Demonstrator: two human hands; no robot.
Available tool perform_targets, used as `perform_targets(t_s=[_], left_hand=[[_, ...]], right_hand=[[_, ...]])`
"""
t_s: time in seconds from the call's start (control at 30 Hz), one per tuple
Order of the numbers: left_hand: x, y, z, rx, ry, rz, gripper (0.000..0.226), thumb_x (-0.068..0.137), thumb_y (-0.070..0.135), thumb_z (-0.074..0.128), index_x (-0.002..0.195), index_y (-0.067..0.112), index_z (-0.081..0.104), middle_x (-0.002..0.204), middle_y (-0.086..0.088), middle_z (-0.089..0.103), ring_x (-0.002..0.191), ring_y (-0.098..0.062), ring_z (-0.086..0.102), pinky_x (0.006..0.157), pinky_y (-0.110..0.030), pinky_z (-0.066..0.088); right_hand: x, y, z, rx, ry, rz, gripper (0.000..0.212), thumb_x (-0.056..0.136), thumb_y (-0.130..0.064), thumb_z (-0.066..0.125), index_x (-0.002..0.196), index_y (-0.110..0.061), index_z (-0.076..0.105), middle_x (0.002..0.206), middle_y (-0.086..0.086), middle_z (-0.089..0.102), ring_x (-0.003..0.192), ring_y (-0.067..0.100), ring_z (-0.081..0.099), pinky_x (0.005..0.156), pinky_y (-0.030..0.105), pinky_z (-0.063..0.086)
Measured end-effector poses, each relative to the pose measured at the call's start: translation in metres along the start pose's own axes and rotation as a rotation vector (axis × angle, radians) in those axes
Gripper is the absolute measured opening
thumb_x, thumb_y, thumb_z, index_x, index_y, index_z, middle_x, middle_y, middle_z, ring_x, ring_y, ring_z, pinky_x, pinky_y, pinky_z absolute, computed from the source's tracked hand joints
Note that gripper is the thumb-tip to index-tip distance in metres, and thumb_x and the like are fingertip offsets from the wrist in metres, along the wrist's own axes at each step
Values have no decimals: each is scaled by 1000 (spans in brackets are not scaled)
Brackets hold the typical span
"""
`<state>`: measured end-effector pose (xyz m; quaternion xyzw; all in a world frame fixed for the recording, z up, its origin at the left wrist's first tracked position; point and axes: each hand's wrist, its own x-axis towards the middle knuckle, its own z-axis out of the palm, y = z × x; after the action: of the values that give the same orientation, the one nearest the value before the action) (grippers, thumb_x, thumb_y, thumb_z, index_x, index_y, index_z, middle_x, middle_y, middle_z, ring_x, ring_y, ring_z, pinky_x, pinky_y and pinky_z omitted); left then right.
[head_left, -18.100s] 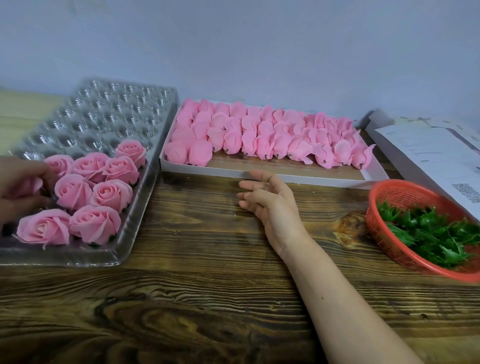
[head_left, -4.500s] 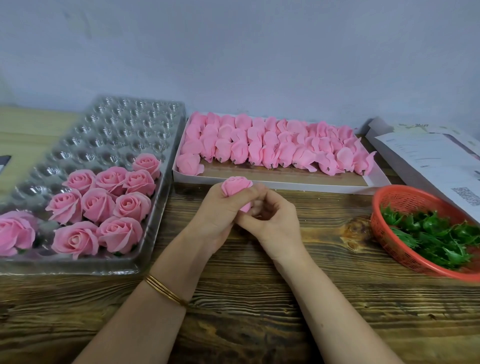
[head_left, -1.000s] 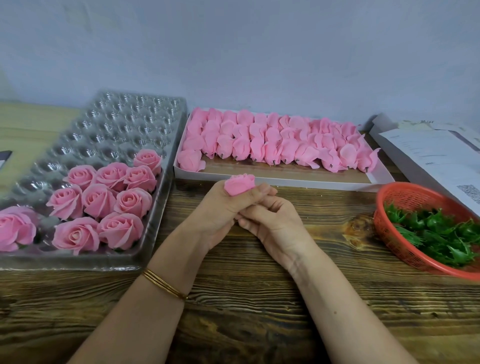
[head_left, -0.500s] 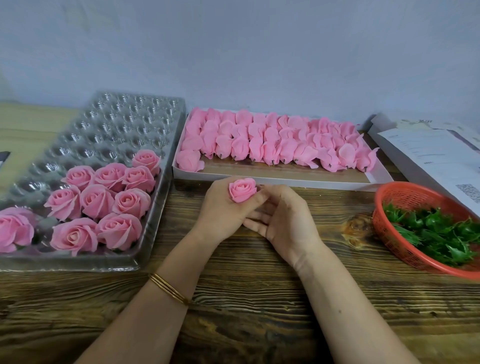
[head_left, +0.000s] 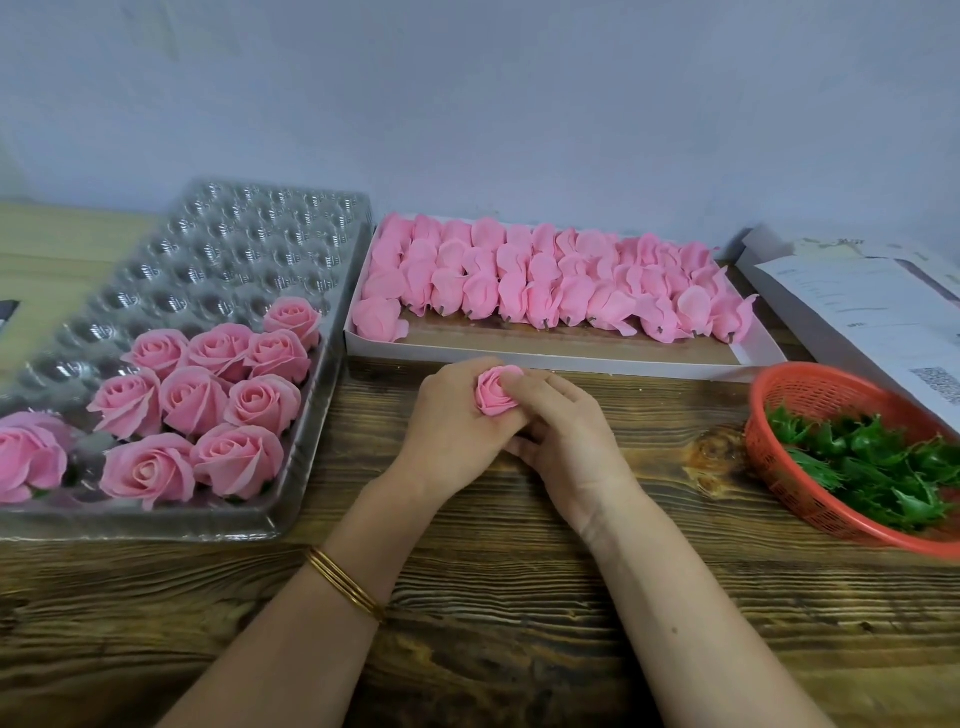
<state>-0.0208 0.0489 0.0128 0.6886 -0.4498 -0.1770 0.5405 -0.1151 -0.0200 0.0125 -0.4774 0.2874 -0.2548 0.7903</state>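
Wooden surface (head_left: 493, 597), seen from the near edge. Clear blister tray (head_left: 218, 260) at the left edge; its near pockets hold finished roses (head_left: 195, 400), opened up and packed touching one another. White box (head_left: 545, 358) along the far edge at the middle, just beside the tray, with rows of closed pink rose heads (head_left: 545, 280) lying on their sides (grey stubs point toward the near edge). Papers (head_left: 857, 306) at the far right corner. Red basket (head_left: 810, 376) at the right edge, partly cut off, holding green leaf pieces (head_left: 883, 467). Both hands meet mid-surface, just in front of the box's near wall. Left hand (head_left: 449, 421) has its fingers curled round a pink rose (head_left: 492, 395), bloom facing up. Right hand (head_left: 566, 441) is back-up with a fingertip touching the rose's right side; its thumb is hidden, so cannot tell whether it grips. Gold bangles (head_left: 345, 584) on the left wrist.
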Motion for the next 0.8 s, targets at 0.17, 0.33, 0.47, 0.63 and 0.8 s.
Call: perform_targets(t_s=[0.17, 0.33, 0.47, 0.63, 0.8], left_hand=[[0, -2, 0, 20, 15, -44, 23, 81, 27, 72, 61, 32, 61, 61, 17, 63, 59, 1, 57, 53, -10, 40], [0, -1, 1, 20, 18, -50, 22, 81, 28, 71, 63, 33, 61, 63, 18, 64, 62, -1, 59, 54, -10, 41], [-1, 0, 1, 14, 22, -45, 22, 79, 30, 70, 60, 35, 61, 61, 16, 64, 60, -2, 59, 53, -11, 41], [0, -2, 2, 46, 13, -52, 26, 81, 28, 70, 58, 37, 61, 61, 18, 64, 62, -1, 60, 54, -12, 42], [4, -3, 0, -99, 17, -139, 17, 84, 27, 77, 69, 25, 70, 60, 9, 68, 56, -5, 63, 53, -19, 50]], right_hand=[[1, 1, -1, -11, -5, 15, 29, 70, -30, 75, 92, -11, 73, 90, 6, 76, 89, 15, 71, 69, 24, 55], [1, 1, -2, -19, -13, 13, 27, 72, -30, 74, 90, -11, 73, 90, 6, 75, 89, 15, 71, 70, 26, 55], [1, 1, -1, -26, -9, 9, 25, 71, -31, 74, 88, -12, 73, 89, 6, 75, 87, 15, 70, 70, 26, 55], [0, 1, 0, -41, -4, 1, 21, 72, -31, 75, 84, -13, 73, 87, 7, 75, 85, 15, 70, 68, 25, 55], [-1, 1, 3, -42, 10, -3, 34, 86, -44, 62, 86, -14, 78, 90, 8, 75, 79, 14, 69, 66, 24, 55]])
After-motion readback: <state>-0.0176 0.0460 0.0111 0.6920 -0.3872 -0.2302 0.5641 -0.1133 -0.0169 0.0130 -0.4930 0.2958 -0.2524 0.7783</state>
